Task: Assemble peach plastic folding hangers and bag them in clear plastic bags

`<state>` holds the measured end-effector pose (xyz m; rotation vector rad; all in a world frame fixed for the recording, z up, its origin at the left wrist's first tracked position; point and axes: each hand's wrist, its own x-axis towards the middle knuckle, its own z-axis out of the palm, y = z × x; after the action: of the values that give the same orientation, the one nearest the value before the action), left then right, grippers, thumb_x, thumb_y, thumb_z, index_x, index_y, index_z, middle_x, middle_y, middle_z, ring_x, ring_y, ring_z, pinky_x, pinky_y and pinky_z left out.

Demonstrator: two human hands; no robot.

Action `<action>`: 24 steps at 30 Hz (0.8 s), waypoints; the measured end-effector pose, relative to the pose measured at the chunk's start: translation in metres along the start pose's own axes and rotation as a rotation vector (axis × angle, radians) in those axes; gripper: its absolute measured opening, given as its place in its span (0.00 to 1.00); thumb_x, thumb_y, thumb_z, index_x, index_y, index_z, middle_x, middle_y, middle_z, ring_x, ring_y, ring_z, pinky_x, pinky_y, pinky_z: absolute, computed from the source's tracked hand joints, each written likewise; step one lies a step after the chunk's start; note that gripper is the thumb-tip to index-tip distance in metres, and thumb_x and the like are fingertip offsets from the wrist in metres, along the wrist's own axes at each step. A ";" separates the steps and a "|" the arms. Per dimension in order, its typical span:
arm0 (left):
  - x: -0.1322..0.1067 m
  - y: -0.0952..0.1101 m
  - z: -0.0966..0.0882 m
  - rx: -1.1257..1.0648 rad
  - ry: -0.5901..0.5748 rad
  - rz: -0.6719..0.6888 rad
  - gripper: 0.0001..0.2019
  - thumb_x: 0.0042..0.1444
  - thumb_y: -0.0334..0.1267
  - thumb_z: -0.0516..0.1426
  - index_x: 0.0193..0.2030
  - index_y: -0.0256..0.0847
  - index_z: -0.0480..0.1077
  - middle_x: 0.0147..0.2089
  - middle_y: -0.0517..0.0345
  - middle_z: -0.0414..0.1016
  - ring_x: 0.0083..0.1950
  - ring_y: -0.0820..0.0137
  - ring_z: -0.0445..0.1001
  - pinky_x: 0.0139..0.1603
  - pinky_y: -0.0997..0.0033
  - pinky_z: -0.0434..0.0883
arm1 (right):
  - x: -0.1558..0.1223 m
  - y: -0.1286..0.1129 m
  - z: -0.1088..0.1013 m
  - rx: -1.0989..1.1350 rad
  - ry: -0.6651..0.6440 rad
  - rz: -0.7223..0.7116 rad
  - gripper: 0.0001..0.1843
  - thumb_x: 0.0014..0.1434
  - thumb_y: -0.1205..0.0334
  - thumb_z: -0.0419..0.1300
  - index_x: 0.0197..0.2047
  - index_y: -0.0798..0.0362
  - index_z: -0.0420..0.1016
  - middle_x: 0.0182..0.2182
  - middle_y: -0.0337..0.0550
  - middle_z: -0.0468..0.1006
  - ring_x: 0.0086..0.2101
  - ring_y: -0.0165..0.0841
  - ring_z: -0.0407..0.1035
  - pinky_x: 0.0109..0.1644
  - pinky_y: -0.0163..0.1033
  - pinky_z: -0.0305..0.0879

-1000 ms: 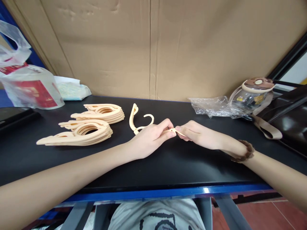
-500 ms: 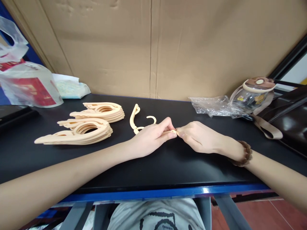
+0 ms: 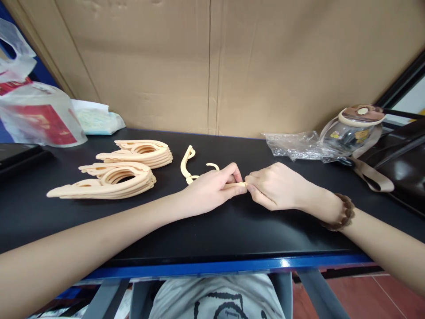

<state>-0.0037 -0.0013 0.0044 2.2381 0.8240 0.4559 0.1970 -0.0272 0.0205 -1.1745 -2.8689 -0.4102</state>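
A cream folding hanger (image 3: 184,166) lies partly under my left hand (image 3: 214,186), one arm standing out to the left and its curved hook showing behind the fingers. My left hand is closed around the hanger's other arm, thumb in front. At the tip of that arm my right hand (image 3: 275,186) pinches with thumb and curled fingers. What exactly lies between the right fingertips is hidden. To the left are two stacks of folded hangers of the same cream colour, a front stack (image 3: 133,188) and a back stack (image 3: 154,157).
A plastic bag (image 3: 40,119) and a tissue pack (image 3: 99,119) stand at the back left of the black table (image 3: 206,235). Crumpled clear wrap (image 3: 292,146), a clear bottle with a strap (image 3: 348,133) and a dark bag (image 3: 401,155) are at the right. Cardboard (image 3: 149,66) rises behind.
My right hand has rotated slightly at the hanger arm's tip, its knuckles a little higher. My left hand keeps its grip, and the hook has shifted slightly to the right.
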 end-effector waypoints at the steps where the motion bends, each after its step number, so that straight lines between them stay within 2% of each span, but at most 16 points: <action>1: -0.001 0.001 -0.001 -0.010 -0.013 -0.006 0.13 0.64 0.51 0.50 0.37 0.44 0.59 0.31 0.66 0.71 0.32 0.73 0.68 0.31 0.73 0.62 | 0.000 0.000 0.000 -0.026 0.010 -0.013 0.20 0.63 0.62 0.42 0.25 0.55 0.69 0.21 0.42 0.72 0.19 0.29 0.59 0.26 0.38 0.42; 4: -0.002 0.004 -0.003 -0.011 -0.046 0.013 0.12 0.64 0.50 0.51 0.37 0.43 0.60 0.33 0.65 0.72 0.33 0.73 0.70 0.32 0.73 0.63 | 0.001 0.000 -0.002 -0.096 0.058 -0.053 0.23 0.65 0.60 0.41 0.23 0.55 0.68 0.20 0.42 0.71 0.19 0.29 0.58 0.28 0.39 0.43; 6: -0.003 0.004 -0.004 0.020 -0.028 0.051 0.11 0.64 0.48 0.52 0.37 0.43 0.61 0.34 0.65 0.72 0.33 0.73 0.70 0.32 0.73 0.63 | 0.001 0.000 -0.004 -0.090 0.092 -0.052 0.25 0.67 0.57 0.41 0.23 0.55 0.69 0.20 0.43 0.72 0.20 0.29 0.59 0.30 0.39 0.46; 9: -0.003 0.002 -0.006 0.107 0.035 0.116 0.07 0.63 0.43 0.54 0.38 0.43 0.63 0.34 0.65 0.70 0.34 0.73 0.68 0.34 0.72 0.63 | 0.002 0.004 -0.008 0.002 0.087 0.031 0.26 0.68 0.58 0.40 0.23 0.54 0.69 0.21 0.42 0.73 0.22 0.30 0.61 0.33 0.39 0.49; 12: -0.002 -0.002 -0.008 0.230 0.061 0.186 0.03 0.61 0.36 0.55 0.41 0.42 0.66 0.40 0.61 0.70 0.41 0.70 0.69 0.42 0.70 0.65 | 0.002 0.014 -0.012 0.044 0.022 0.117 0.21 0.64 0.63 0.44 0.21 0.53 0.67 0.19 0.40 0.71 0.22 0.30 0.59 0.35 0.39 0.50; 15: -0.001 -0.009 -0.012 0.338 0.052 0.203 0.06 0.61 0.34 0.53 0.45 0.43 0.67 0.46 0.58 0.69 0.48 0.66 0.68 0.48 0.66 0.65 | -0.001 0.029 -0.012 0.049 -0.040 0.139 0.17 0.60 0.66 0.47 0.20 0.52 0.64 0.17 0.39 0.68 0.24 0.31 0.58 0.37 0.40 0.51; 19: 0.001 -0.017 -0.017 0.442 0.073 0.167 0.10 0.63 0.33 0.49 0.48 0.42 0.68 0.47 0.55 0.69 0.49 0.64 0.68 0.51 0.62 0.65 | -0.004 0.046 -0.006 0.048 -0.112 0.171 0.17 0.60 0.65 0.46 0.21 0.53 0.65 0.21 0.41 0.71 0.28 0.34 0.61 0.41 0.42 0.51; 24: 0.003 -0.019 -0.018 0.470 0.058 0.184 0.16 0.66 0.30 0.43 0.53 0.41 0.69 0.47 0.54 0.68 0.51 0.65 0.66 0.53 0.64 0.64 | -0.005 0.053 0.002 -0.007 -0.076 0.169 0.15 0.60 0.67 0.46 0.29 0.53 0.72 0.29 0.45 0.74 0.34 0.37 0.65 0.46 0.45 0.55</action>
<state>-0.0190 0.0198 0.0032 2.7626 0.8215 0.4490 0.2370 0.0062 0.0307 -1.4499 -2.8013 -0.3778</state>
